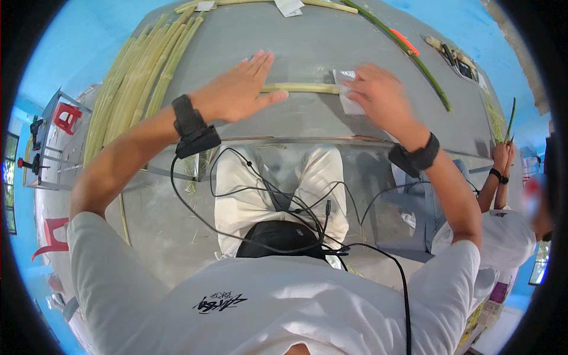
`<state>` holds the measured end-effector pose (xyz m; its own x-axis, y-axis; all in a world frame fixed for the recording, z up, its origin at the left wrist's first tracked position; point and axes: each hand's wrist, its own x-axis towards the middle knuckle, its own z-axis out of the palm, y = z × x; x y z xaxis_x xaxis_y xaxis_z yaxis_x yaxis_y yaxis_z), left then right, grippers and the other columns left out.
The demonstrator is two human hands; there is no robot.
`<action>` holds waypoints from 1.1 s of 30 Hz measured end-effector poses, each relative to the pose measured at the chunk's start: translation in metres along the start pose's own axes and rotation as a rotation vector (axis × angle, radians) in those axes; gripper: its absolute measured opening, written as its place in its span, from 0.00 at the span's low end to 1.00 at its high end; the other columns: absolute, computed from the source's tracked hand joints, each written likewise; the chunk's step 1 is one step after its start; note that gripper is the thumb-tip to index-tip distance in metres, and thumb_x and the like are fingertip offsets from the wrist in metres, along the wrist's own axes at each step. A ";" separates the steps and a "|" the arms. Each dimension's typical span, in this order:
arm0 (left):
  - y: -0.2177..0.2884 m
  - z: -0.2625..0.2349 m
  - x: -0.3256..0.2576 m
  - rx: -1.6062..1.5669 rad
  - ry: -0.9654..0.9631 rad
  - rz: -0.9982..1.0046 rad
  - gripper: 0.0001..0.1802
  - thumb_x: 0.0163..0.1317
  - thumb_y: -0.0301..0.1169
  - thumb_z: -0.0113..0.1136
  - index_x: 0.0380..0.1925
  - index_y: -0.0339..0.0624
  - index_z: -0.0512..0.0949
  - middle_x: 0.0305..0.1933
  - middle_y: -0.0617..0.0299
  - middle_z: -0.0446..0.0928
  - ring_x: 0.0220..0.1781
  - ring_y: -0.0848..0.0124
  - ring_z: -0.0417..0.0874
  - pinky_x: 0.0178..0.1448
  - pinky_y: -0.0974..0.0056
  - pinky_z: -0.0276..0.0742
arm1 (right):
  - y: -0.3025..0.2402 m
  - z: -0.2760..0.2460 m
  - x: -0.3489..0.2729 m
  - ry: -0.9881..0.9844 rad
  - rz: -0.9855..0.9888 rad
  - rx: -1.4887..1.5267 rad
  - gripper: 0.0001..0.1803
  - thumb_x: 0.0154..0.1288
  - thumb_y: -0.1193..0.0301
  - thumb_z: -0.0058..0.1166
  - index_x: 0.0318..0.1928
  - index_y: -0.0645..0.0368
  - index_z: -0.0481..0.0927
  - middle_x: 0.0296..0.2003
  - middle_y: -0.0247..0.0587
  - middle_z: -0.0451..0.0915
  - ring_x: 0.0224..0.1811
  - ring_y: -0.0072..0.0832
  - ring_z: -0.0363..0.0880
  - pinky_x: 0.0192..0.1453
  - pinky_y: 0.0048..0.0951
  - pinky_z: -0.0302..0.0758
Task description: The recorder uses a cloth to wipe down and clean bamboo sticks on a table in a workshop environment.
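Left fingers point(259, 68) straight, right fingers point(370, 74) on paper point(351, 107)

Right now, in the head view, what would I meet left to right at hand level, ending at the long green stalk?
Bundle of pale stalks, left hand, single pale stalk, white paper, right hand, long green stalk.

Left hand point(239, 89): I see straight fingers pointing far, thumb spread right.
Right hand point(378, 97): I see curled fingers, slightly blurred.
Arms point(133, 145): both bent at elbow.
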<state>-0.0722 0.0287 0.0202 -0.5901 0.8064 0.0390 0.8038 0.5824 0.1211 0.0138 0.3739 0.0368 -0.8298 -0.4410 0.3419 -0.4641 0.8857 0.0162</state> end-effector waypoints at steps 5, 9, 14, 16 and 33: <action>0.007 -0.018 -0.067 -0.022 -0.062 0.013 0.50 0.84 0.53 0.50 0.83 0.20 0.47 0.88 0.28 0.48 0.92 0.43 0.47 0.93 0.47 0.45 | 0.017 -0.033 -0.055 -0.055 0.093 -0.043 0.16 0.65 0.68 0.69 0.54 0.50 0.92 0.40 0.37 0.81 0.52 0.39 0.81 0.58 0.44 0.77; 0.025 -0.012 -0.075 0.045 0.004 0.062 0.51 0.84 0.56 0.49 0.82 0.18 0.48 0.88 0.27 0.49 0.92 0.42 0.49 0.93 0.47 0.47 | 0.010 -0.039 -0.062 -0.051 0.097 -0.065 0.16 0.63 0.69 0.71 0.52 0.52 0.93 0.40 0.36 0.81 0.51 0.38 0.81 0.58 0.43 0.77; 0.043 0.008 -0.006 0.034 0.059 0.093 0.50 0.83 0.53 0.53 0.82 0.18 0.47 0.89 0.28 0.48 0.92 0.43 0.47 0.93 0.48 0.45 | -0.027 -0.009 -0.013 0.015 0.014 -0.018 0.15 0.62 0.69 0.72 0.51 0.52 0.93 0.40 0.35 0.82 0.51 0.36 0.81 0.58 0.41 0.77; 0.045 0.011 0.005 0.000 0.074 0.138 0.49 0.84 0.51 0.52 0.83 0.19 0.48 0.89 0.30 0.49 0.92 0.43 0.48 0.93 0.48 0.45 | -0.031 -0.008 -0.011 -0.003 -0.007 -0.045 0.15 0.62 0.69 0.72 0.51 0.51 0.93 0.40 0.35 0.82 0.51 0.36 0.81 0.58 0.41 0.77; -0.026 0.003 0.007 -0.063 -0.016 -0.183 0.48 0.86 0.53 0.46 0.84 0.22 0.45 0.90 0.31 0.43 0.94 0.46 0.42 0.94 0.50 0.41 | 0.016 0.000 -0.006 -0.029 0.067 -0.203 0.12 0.64 0.68 0.71 0.48 0.54 0.93 0.43 0.35 0.84 0.53 0.37 0.81 0.59 0.44 0.76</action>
<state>-0.0966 0.0198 0.0142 -0.7243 0.6894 -0.0049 0.6767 0.7123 0.1863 0.0114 0.3907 0.0352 -0.8666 -0.3819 0.3210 -0.3384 0.9228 0.1844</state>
